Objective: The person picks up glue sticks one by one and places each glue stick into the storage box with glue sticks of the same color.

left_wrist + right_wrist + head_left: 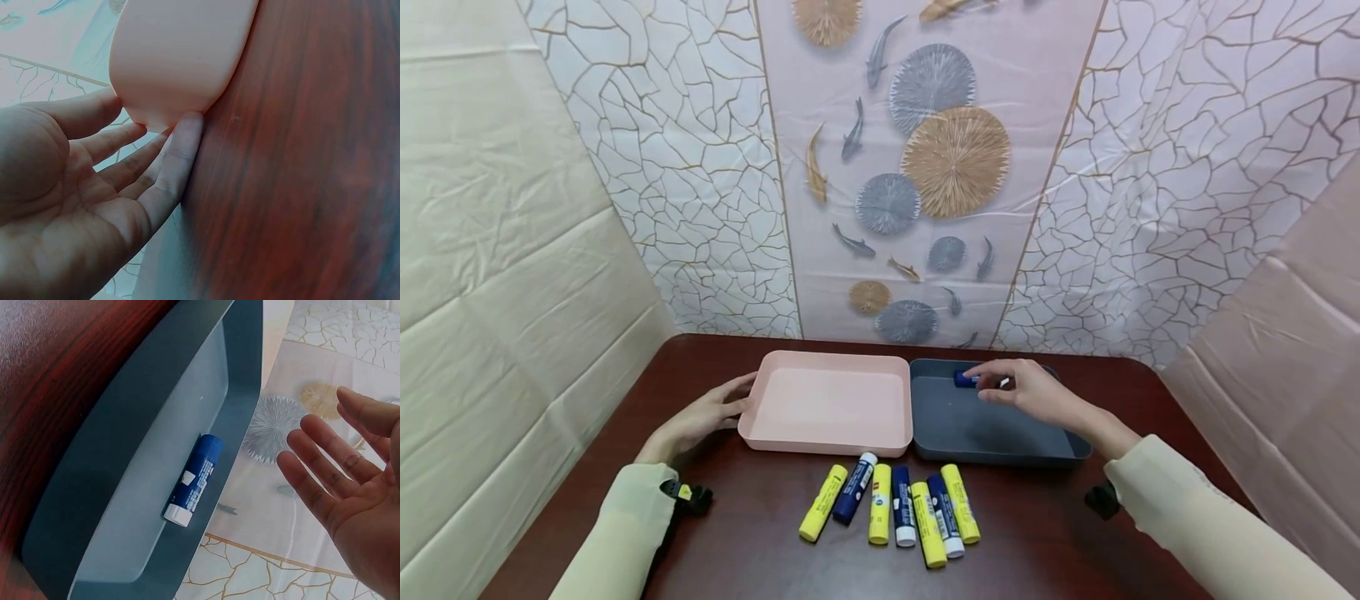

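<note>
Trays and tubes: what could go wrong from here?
The blue tube in the dark tray lies on its side and might roll if bumped. The left hand touches the pink tray, so a push could jolt the dark tray beside it. The row of tubes lies close together, so picking one may knock its neighbours.

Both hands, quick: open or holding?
Left hand: open, touching the pink rectangular plastic-looking tray.
Right hand: open, empty, above the blue-grey rectangular plastic-looking tray.
</note>
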`<action>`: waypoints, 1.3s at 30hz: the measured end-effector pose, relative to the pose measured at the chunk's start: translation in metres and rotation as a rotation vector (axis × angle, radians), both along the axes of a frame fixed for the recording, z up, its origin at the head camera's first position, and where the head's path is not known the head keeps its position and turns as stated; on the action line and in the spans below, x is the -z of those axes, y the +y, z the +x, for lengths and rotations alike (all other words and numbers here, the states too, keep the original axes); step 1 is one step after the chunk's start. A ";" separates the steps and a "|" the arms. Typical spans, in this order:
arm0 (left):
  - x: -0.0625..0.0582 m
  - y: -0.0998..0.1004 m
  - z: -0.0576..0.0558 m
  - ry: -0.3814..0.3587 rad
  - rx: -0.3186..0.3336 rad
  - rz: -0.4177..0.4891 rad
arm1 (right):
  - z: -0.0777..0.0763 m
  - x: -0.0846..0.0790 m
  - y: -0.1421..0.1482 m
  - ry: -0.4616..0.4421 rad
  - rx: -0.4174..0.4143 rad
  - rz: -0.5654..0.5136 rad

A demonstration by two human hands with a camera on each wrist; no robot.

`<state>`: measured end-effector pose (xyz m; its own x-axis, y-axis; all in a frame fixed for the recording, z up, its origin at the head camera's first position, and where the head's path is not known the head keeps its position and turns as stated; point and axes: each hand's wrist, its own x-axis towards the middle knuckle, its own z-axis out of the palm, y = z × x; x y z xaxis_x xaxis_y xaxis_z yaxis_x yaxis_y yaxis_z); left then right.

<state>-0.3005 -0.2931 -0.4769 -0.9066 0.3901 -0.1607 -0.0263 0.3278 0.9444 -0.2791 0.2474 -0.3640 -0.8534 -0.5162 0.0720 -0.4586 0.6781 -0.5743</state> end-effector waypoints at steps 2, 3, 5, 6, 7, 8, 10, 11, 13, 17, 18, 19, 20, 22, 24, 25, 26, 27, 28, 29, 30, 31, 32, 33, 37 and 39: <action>0.000 0.000 0.000 0.005 0.007 0.001 | 0.002 0.000 -0.001 -0.001 0.002 0.001; 0.000 0.000 0.000 0.006 0.009 0.003 | 0.003 0.000 -0.001 -0.002 0.004 0.001; 0.000 0.000 0.000 0.001 0.005 0.009 | 0.005 0.001 -0.002 -0.006 0.007 -0.004; 0.000 0.000 0.000 0.010 0.014 0.008 | 0.007 0.002 -0.002 -0.009 0.009 -0.009; 0.000 0.000 0.000 0.011 0.015 0.008 | 0.008 0.002 -0.002 -0.007 0.005 -0.013; -0.001 0.000 0.000 0.013 0.017 0.007 | 0.010 0.003 -0.002 -0.009 0.009 -0.018; -0.001 0.000 0.000 0.008 0.010 0.007 | 0.013 0.004 -0.003 -0.010 0.007 -0.029; -0.001 -0.001 0.001 0.011 0.009 0.006 | 0.015 0.005 -0.003 -0.006 0.003 -0.030; -0.001 -0.001 0.001 0.007 0.002 0.006 | 0.019 0.006 -0.005 0.002 0.002 -0.028; 0.000 -0.001 0.000 0.003 0.004 0.009 | 0.028 0.007 -0.007 0.003 -0.003 -0.025; 0.000 0.000 -0.001 -0.001 0.002 0.011 | 0.030 0.007 -0.007 -0.002 -0.003 -0.026; 0.000 0.000 -0.001 0.000 0.006 0.012 | 0.032 0.007 -0.007 -0.003 -0.008 -0.025; 0.000 0.000 -0.001 0.000 0.008 0.014 | 0.034 0.007 -0.008 -0.011 -0.002 -0.025; 0.001 0.000 -0.001 0.001 0.005 0.013 | 0.038 0.007 -0.008 -0.020 -0.004 -0.023; 0.001 0.000 0.000 0.002 0.000 0.008 | 0.041 0.007 -0.009 -0.027 -0.004 -0.019; 0.001 0.000 0.000 0.004 0.004 0.008 | 0.043 0.007 -0.009 -0.030 -0.004 -0.014; 0.001 0.000 0.001 0.005 0.000 0.001 | 0.045 0.007 -0.009 -0.035 -0.005 -0.011; 0.001 0.000 0.001 0.003 -0.002 -0.001 | 0.047 0.007 -0.009 -0.037 -0.009 -0.006; 0.000 0.000 0.002 0.000 -0.007 -0.003 | 0.049 0.007 -0.009 -0.042 -0.012 -0.003; 0.000 0.000 0.003 0.004 -0.001 -0.002 | 0.051 0.007 -0.010 -0.047 -0.017 0.000; 0.000 -0.001 0.003 0.005 0.002 0.001 | 0.053 0.008 -0.011 -0.051 -0.020 0.005; -0.001 -0.001 0.004 0.009 0.004 -0.002 | 0.055 0.008 -0.011 -0.058 -0.022 0.008; -0.001 -0.001 0.005 0.010 0.003 -0.004 | 0.057 0.009 -0.012 -0.062 -0.025 0.011; -0.001 -0.001 0.005 0.010 0.003 -0.002 | 0.059 0.009 -0.012 -0.070 -0.027 0.011; -0.001 0.000 0.005 0.019 0.007 -0.006 | 0.068 0.011 -0.013 -0.094 -0.019 0.016; -0.002 0.001 0.003 0.022 0.011 -0.002 | 0.071 0.012 -0.012 -0.103 -0.013 0.016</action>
<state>-0.2973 -0.2919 -0.4754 -0.9057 0.3996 -0.1417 -0.0022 0.3299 0.9440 -0.2077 0.2355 -0.3758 -0.8491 -0.5277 -0.0240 -0.4067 0.6820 -0.6078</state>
